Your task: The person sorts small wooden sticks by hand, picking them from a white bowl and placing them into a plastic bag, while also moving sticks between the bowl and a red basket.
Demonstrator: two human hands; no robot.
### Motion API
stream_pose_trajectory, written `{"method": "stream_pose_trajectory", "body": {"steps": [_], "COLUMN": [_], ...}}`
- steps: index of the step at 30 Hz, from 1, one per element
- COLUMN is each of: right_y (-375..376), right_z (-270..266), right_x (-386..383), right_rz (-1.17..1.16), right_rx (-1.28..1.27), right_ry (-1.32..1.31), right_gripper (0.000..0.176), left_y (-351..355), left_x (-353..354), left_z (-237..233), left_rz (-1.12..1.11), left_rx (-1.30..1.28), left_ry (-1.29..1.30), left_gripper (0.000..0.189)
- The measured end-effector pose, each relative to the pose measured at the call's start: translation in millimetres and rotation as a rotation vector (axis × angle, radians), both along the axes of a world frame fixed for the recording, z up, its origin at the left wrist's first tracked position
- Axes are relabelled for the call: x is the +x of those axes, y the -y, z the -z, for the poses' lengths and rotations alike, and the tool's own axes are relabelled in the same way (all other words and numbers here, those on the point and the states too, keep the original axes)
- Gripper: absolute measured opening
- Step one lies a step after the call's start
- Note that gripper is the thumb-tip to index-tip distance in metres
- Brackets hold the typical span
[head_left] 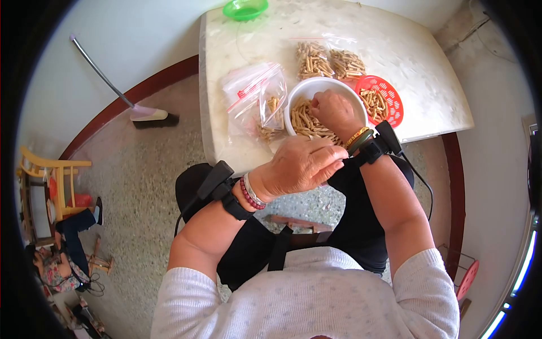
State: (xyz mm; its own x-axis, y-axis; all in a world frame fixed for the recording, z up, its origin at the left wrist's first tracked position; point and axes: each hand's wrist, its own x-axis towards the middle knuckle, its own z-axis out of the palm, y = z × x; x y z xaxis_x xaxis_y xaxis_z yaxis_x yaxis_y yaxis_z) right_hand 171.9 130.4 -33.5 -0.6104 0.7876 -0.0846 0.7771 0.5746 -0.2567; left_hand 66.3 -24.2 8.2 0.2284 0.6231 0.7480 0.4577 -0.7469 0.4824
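Observation:
A white bowl (316,87) full of short tan stick snacks stands near the table's front edge. My right hand (336,110) reaches into the bowl, its fingers curled down among the sticks. My left hand (302,166) hovers just in front of the bowl, fingers bent inward; whatever is under it is hidden. To the left of the bowl lie clear zip bags (257,99), one with some sticks inside. Both wrists carry black strapped devices and bracelets.
A red plastic basket (387,101) with sticks sits right of the bowl, and filled clear bags (330,61) lie behind it. A green dish (245,8) is on the white table's (429,73) far edge. A broom (144,113) lies on the floor left. Another person sits far left.

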Motion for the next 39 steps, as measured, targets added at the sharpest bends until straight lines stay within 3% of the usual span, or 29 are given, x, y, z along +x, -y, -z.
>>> {"method": "stream_pose_trajectory", "body": {"steps": [5, 8, 9, 11, 12, 15, 21, 25, 30, 34, 36, 39], "right_y": [-2, -9, -6, 3, 7, 11, 20, 21, 30, 31, 35, 22], "right_z": [2, -7, -16, -37, -44, -56, -70, -61, -62, -62, -72, -72], "right_x": [7, 14, 16, 21, 24, 29, 30, 28, 26, 27, 27, 36], "right_rz": [-0.037, -0.024, -0.027, -0.034, -0.013, -0.095, -0.183, -0.180, -0.247, -0.235, -0.160, -0.088], "right_rx": [0.028, -0.228, -0.227, -0.748, -0.877, -0.964, -0.789, -0.889, -0.632, -0.661, -0.672, -0.578], "right_ry": [-0.140, -0.492, -0.493, -0.803, -0.849, -0.930, -0.936, -0.953, -0.814, -0.849, -1.091, -0.974], "right_gripper": [0.016, 0.017, 0.017, 0.015, 0.014, 0.015, 0.011, 0.013, 0.016, 0.015, 0.017, 0.022], "left_y": [-6, -9, -9, -12, -16, -18, -20, -21, -21, -20, -20, -19], "left_x": [-5, -9, -9, -11, -11, -14, -20, -22, -20, -20, -21, -22], "left_z": [3, 2, 2, 6, 10, 11, 8, 7, 11, 10, 8, 8], "left_rz": [-0.054, -0.182, -0.184, -0.217, -0.223, -0.261, -0.234, -0.239, -0.219, -0.273, -0.271, -0.286], "left_rx": [-0.089, -0.232, -0.230, -0.304, -0.317, -0.359, -0.435, -0.453, -0.470, -0.480, -0.476, -0.402], "left_ry": [0.108, 0.232, 0.231, 0.371, 0.417, 0.482, 0.630, 0.625, 0.635, 0.634, 0.673, 0.658], "left_gripper": [0.011, 0.012, 0.012, 0.013, 0.014, 0.016, 0.022, 0.019, 0.016, 0.011, 0.010, 0.009]}}
